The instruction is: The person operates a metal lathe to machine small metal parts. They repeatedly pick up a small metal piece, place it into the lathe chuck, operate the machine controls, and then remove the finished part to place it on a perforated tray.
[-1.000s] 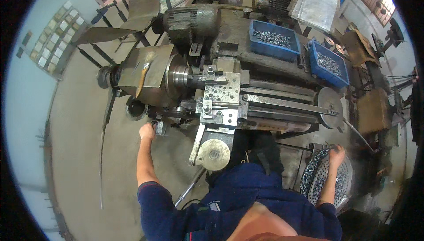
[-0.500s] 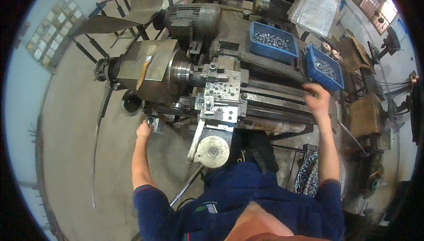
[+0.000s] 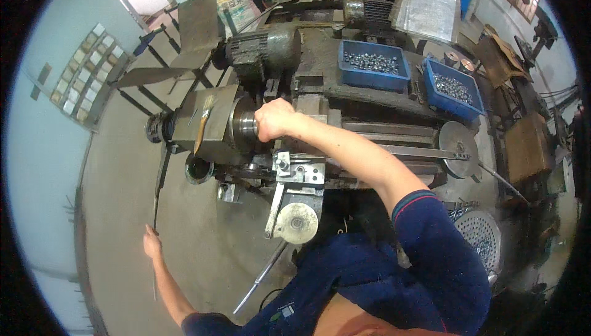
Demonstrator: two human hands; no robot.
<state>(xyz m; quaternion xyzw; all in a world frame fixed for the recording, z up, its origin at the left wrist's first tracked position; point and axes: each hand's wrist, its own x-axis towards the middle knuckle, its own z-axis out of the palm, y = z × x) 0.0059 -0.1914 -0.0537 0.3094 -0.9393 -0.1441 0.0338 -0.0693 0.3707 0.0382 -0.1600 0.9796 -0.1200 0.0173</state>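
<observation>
My left hand (image 3: 152, 242) is closed around a long thin rod (image 3: 159, 194) that hangs down from the left end of a lathe. My right hand (image 3: 274, 119) is closed at the lathe's bright round spindle nose (image 3: 247, 128), its arm reaching across the machine; whatever its fingers hold is hidden. Left of the spindle is the box-shaped headstock (image 3: 220, 114), with a wooden-handled brush (image 3: 202, 128) lying on top. Below my right hand sits the tool slide (image 3: 301, 173), carrying a pale round dial (image 3: 297, 223) and a flat lever (image 3: 274, 206).
Two blue bins (image 3: 375, 77) (image 3: 454, 99) of small metal parts stand at the back right. A handwheel (image 3: 458, 142) is at the right end of the bed. A perforated metal basket (image 3: 480, 237) holds more parts beside me. A motor (image 3: 265, 52) stands behind the headstock.
My right hand has moved left from the bed's right end to the spindle. My left hand has left the switch box under the headstock and taken hold of the rod. The view has shifted.
</observation>
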